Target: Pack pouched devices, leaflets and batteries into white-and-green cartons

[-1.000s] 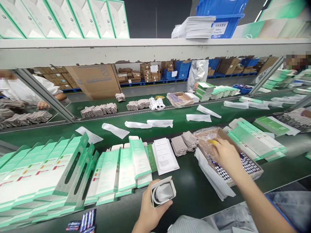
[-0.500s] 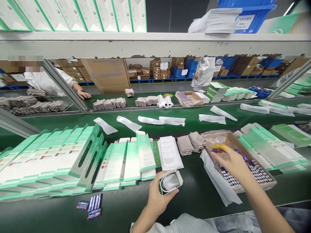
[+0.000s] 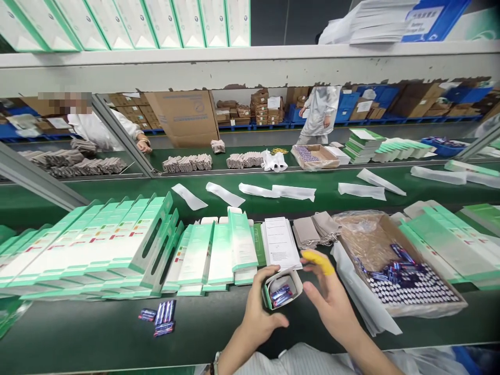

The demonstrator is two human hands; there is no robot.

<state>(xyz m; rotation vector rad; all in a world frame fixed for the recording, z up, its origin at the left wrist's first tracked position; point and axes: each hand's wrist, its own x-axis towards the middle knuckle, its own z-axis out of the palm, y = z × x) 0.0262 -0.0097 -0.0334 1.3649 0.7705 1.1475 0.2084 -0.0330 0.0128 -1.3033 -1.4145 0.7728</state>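
Observation:
My left hand [image 3: 260, 307] grips a small open white-and-green box [image 3: 296, 285] from its left side, the opening turned up toward me. Inside it, blue batteries [image 3: 281, 296] lie on top of a grey item, only partly visible. Just right of the box is my right hand [image 3: 326, 291], fingers apart and holding nothing; a yellow cover wraps one finger. Farther right, a cardboard tray [image 3: 461, 307] lined with plastic holds many batteries, some upright in rows and some lying loose. Several more batteries [image 3: 164, 316] lie on the dark green surface at left.
Stacked green-white boxes [image 3: 117, 245] fill the left. Behind my hands are white leaflets [image 3: 279, 242] and grey pouches [image 3: 307, 233]. White sleeves [image 3: 292, 193] lie on the belt beyond. A shelf [image 3: 195, 73] crosses overhead. Two people in white stand across the line.
My right hand has come from the battery tray to the box. Batteries now lie in the box, where only the grey item showed before. The view has shifted slightly.

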